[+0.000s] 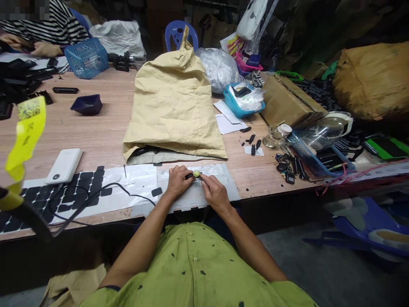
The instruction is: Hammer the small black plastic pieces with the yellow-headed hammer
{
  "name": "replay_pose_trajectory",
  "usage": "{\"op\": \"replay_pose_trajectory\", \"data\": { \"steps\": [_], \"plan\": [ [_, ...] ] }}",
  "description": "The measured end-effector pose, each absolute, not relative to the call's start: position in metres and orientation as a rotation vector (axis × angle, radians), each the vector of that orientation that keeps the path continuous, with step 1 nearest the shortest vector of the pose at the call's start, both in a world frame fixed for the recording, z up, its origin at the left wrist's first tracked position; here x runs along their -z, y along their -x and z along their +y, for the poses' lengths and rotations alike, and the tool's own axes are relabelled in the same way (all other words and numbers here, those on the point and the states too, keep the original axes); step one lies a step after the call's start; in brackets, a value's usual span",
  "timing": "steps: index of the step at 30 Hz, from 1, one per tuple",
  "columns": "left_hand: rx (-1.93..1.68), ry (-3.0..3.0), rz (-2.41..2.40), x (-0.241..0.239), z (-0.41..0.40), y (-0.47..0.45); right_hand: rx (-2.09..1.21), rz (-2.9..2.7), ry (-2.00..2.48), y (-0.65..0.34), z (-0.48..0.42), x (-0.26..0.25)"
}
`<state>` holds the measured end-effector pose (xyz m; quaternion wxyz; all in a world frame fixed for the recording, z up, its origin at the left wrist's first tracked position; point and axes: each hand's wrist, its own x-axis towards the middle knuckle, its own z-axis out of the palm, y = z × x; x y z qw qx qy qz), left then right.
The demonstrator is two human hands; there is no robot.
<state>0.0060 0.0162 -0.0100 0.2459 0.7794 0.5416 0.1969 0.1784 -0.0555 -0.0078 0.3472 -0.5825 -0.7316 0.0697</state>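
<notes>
My left hand (177, 181) and my right hand (214, 192) meet over a grey-white sheet (194, 197) at the table's near edge. Both pinch a small object (195, 174) with a black body and a pale yellow-green round part. Fingers of both hands are closed around it. What it is exactly is too small to tell. A large tan cloth sack (175, 100) lies just beyond my hands.
A white power bank (64, 165) with a black cable (96, 196) rests on a sheet of black pads (76, 187) at left. Blue baskets (85, 57), a dark tray (87, 104), a cardboard box (287, 100), small black parts (252, 143) and keys (286, 168) lie around. A striped-sleeved person (38, 34) sits far left.
</notes>
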Motion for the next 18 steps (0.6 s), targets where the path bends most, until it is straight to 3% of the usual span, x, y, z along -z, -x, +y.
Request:
{"op": "replay_pose_trajectory", "data": {
  "steps": [18],
  "plan": [
    [-0.551, -2.102, 1.480, 0.010, 0.015, -0.006, 0.218, -1.880, 1.854, -0.211, -0.033, 0.029]
  ]
}}
